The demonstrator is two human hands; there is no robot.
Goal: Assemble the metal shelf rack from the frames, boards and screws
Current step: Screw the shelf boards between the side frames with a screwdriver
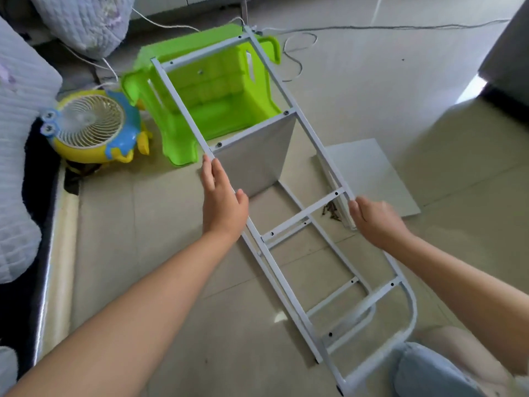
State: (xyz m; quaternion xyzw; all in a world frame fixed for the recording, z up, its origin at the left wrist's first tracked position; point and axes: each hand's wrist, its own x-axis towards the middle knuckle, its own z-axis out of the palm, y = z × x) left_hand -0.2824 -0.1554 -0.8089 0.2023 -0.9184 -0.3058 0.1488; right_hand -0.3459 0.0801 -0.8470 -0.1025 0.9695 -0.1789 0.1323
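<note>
Our left hand (pixel 221 200) lies on the left rail of the top frame (pixel 226 156). Its fingers (pixel 208 174) are straight and pressed together along the rail, and the thumb sits on the inner side. Our right hand (pixel 378 222) holds the right rail. Its fingers curl around the bar, and the thumb (pixel 355 211) presses on the inner side.

The top frame is white metal, like a ladder, and it is lifted off the floor (pixel 143 224). One grey board (pixel 254 156) is fixed to it at its middle bar with two dark screws and stands down toward the floor. A second frame (pixel 337 293) lies on the floor under the first. A small heap of loose screws (pixel 332 212) lies on the floor just beside our right hand. Another board (pixel 372 179) lies flat on the floor past that hand.

Behind the far end of the frame sits a green stool (pixel 217 90) on its side. A yellow fan (pixel 94 124) stands near the left edge of the floor, by the bed (pixel 20 138).
</note>
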